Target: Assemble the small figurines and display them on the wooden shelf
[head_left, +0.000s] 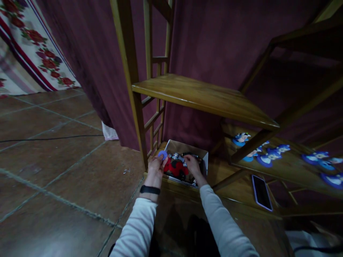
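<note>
My left hand (156, 166), with a dark band on its wrist, is closed on a round purple disc (162, 154) at the left rim of a white box (205, 157). The disc resembles the bases under the figurines on the shelf. My right hand (192, 163) reaches into the box, its fingers pinched together near a small white and bluish piece (184, 162). What exactly those fingers grip is too small to make out. Inside the box lie a red and black item (177, 168) and several small black and white figures (175, 156).
The box stands on the bottom board of a wooden shelf unit (203, 100). To the right, several blue and purple figurines (268, 156) stand on another board, with a phone (262, 192) below them. A maroon curtain (203, 46) hangs behind. A dark cable (53, 138) crosses the tiled floor.
</note>
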`<state>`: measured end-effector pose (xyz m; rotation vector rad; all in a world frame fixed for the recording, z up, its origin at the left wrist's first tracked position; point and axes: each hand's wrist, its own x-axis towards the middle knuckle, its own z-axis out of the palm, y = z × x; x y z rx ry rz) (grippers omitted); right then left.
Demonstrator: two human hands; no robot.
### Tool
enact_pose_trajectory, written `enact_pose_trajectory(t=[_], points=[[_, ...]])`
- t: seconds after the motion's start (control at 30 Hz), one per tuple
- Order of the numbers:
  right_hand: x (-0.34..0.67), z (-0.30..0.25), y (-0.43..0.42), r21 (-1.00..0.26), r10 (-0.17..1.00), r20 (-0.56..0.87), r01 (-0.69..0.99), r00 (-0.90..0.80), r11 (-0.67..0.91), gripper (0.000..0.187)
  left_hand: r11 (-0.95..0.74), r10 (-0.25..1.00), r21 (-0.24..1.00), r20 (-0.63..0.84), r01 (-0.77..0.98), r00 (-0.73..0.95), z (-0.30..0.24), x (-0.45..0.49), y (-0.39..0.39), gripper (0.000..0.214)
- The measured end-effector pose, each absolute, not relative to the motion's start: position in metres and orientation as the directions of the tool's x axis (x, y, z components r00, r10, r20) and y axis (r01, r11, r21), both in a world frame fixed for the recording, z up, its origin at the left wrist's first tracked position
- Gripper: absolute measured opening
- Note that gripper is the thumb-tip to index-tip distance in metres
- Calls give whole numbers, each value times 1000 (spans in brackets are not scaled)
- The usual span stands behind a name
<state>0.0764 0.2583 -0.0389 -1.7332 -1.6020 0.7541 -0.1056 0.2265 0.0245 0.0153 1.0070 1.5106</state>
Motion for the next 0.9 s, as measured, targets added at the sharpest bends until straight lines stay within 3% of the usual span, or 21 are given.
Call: enact_pose_trajectory(t=[0.33,0.47,0.57,0.67,0.77,0.83,0.9], points=[[26,-43,296,-383,998,43,921,-55,67,34,202,810,644,-534,-738,-244,27,-110,226,18],[22,-40,288,-367,994,54,924,-95,109,30,239,788,638,-568,-732,-238,25,-107,227,17],[27,-33,277,-475,988,94,866,-124,154,22,270,802,625,-567,-732,-188,25,-103,226,17],[42,-25,259,-747,996,87,664,38,40,24,261,830,607,-538,-751,-146,25,-97,223,18],[62,-14,230,-983,984,-18,179,179,-51,31,253,855,588,-508,-768,-107,26,-88,219,19],[74,-6,207,-991,979,-67,-125,193,-43,37,276,867,580,-494,-767,-61,26,-79,215,19],[81,2,186,-956,977,-76,-292,197,-16,38,318,878,573,-478,-755,8,27,-67,210,17]])
